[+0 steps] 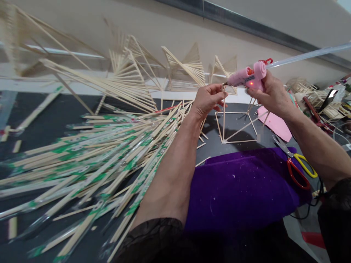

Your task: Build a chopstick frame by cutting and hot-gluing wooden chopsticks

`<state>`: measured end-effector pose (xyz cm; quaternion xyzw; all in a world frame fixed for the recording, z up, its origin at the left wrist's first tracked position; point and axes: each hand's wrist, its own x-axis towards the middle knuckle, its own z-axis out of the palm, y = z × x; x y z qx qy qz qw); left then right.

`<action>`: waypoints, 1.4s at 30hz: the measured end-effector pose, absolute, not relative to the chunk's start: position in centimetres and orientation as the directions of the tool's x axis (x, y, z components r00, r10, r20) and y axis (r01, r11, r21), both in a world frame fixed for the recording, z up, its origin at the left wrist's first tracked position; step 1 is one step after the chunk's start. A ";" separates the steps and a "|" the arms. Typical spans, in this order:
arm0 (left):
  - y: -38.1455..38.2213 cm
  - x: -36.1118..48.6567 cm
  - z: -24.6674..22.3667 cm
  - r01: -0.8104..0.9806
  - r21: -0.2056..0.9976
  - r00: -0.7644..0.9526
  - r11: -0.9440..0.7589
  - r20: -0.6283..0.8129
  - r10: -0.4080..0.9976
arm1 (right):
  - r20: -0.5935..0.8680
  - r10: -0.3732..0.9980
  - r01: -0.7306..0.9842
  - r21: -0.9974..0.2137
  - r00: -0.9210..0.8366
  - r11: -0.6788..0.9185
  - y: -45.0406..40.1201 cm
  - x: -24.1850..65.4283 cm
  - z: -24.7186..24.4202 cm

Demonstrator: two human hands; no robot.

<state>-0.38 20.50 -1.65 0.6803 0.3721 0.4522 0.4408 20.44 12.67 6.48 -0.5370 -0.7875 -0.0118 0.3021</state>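
Note:
My right hand (274, 93) is wrapped round a pink hot glue gun (248, 76); a small red light glows on its side and a clear glue stick pokes out of its back. The gun's nozzle meets the top of an upright wooden stick (224, 118), right by my left fingertips. My left hand (211, 98) pinches that stick near its upper end. At its foot the stick joins a frame of thin wooden sticks (241, 141), which stands on the dark tabletop with several slanting pieces.
Wrapped disposable chopsticks (90, 164) lie heaped on the left. Twisted stick models (186, 67) line the wall. Scissors (294, 157) with red and yellow handles rest on a purple cloth (241, 186). A pink sheet (276, 124) lies beside the frame.

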 end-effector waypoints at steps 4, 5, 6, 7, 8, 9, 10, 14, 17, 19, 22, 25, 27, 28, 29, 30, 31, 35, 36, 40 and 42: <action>20.5 -0.4 -1.6 0.095 0.939 0.315 -0.332 0.288 0.904 | 0.495 0.831 0.842 -0.308 -0.255 0.442 12.8 20.6 6.3; 20.5 -0.4 -1.6 0.092 0.940 0.312 -0.328 0.286 0.906 | 0.496 0.830 0.842 -0.309 -0.254 0.443 12.8 20.7 6.3; 20.4 -0.3 -1.6 0.093 0.941 0.307 -0.325 0.283 0.909 | 0.497 0.830 0.842 -0.310 -0.251 0.441 12.8 20.7 6.3; 20.4 -0.3 -1.5 0.094 0.943 0.304 -0.320 0.279 0.911 | 0.498 0.831 0.844 -0.311 -0.248 0.438 12.7 20.6 6.3; 20.4 -0.3 -1.5 0.092 0.945 0.302 -0.315 0.275 0.913 | 0.498 0.833 0.846 -0.312 -0.243 0.433 12.6 20.5 6.4; 20.4 -0.3 -1.5 0.086 0.948 0.303 -0.308 0.270 0.914 | 0.497 0.835 0.849 -0.310 -0.238 0.427 12.5 20.4 6.5; 20.4 -0.3 -1.5 0.076 0.951 0.306 -0.299 0.264 0.915 | 0.493 0.839 0.856 -0.307 -0.231 0.416 12.4 20.2 6.6; 20.4 -0.4 -1.5 0.065 0.954 0.313 -0.291 0.257 0.914 | 0.470 0.861 0.883 -0.298 -0.194 0.362 12.2 19.7 6.9; 20.4 -0.4 -1.5 0.108 0.941 0.312 -0.321 0.274 0.910 | 0.471 0.860 0.875 -0.311 -0.196 0.370 12.2 19.8 6.9; 20.4 -0.4 -1.5 0.116 0.937 0.313 -0.329 0.280 0.907 | 0.477 0.854 0.865 -0.317 -0.209 0.389 12.3 20.0 6.8; 20.4 -0.4 -1.5 0.093 0.945 0.313 -0.313 0.271 0.910 | 0.485 0.846 0.858 -0.316 -0.220 0.404 12.5 20.3 6.6; 20.4 -0.4 -1.6 0.089 0.946 0.312 -0.311 0.270 0.911 | 0.492 0.841 0.857 -0.309 -0.228 0.413 12.6 20.5 6.5; 20.5 -0.4 -1.6 0.090 0.943 0.309 -0.319 0.278 0.909 | 0.499 0.834 0.850 -0.310 -0.236 0.426 12.7 20.5 6.4; 20.5 -0.4 -1.6 0.090 0.942 0.309 -0.322 0.281 0.909 | 0.501 0.832 0.847 -0.313 -0.237 0.430 12.7 20.5 6.4; 20.5 -0.4 -1.6 0.090 0.941 0.309 -0.325 0.284 0.908 | 0.502 0.833 0.846 -0.317 -0.235 0.429 12.7 20.4 6.3; 20.5 -0.4 -1.6 0.089 0.941 0.311 -0.327 0.285 0.907 | 0.501 0.834 0.846 -0.321 -0.230 0.426 12.7 20.4 6.3; 20.5 -0.4 -1.6 0.087 0.942 0.313 -0.326 0.284 0.906 | 0.499 0.837 0.847 -0.324 -0.225 0.421 12.8 20.4 6.2; 20.5 -0.3 -1.6 0.063 0.951 0.315 -0.304 0.270 0.910 | 0.493 0.842 0.853 -0.322 -0.220 0.412 12.8 20.4 5.9; 20.5 -0.4 -1.6 0.063 0.951 0.312 -0.304 0.270 0.911 | 0.492 0.843 0.853 -0.322 -0.219 0.410 12.8 20.4 5.9; 20.4 -0.4 -1.5 0.085 0.941 0.310 -0.326 0.286 0.907 | 0.478 0.857 0.866 -0.330 -0.191 0.377 12.6 19.9 6.2; 20.4 -0.4 -1.6 0.100 0.936 0.313 -0.338 0.293 0.904 | 0.464 0.870 0.877 -0.334 -0.167 0.346 12.5 19.7 6.3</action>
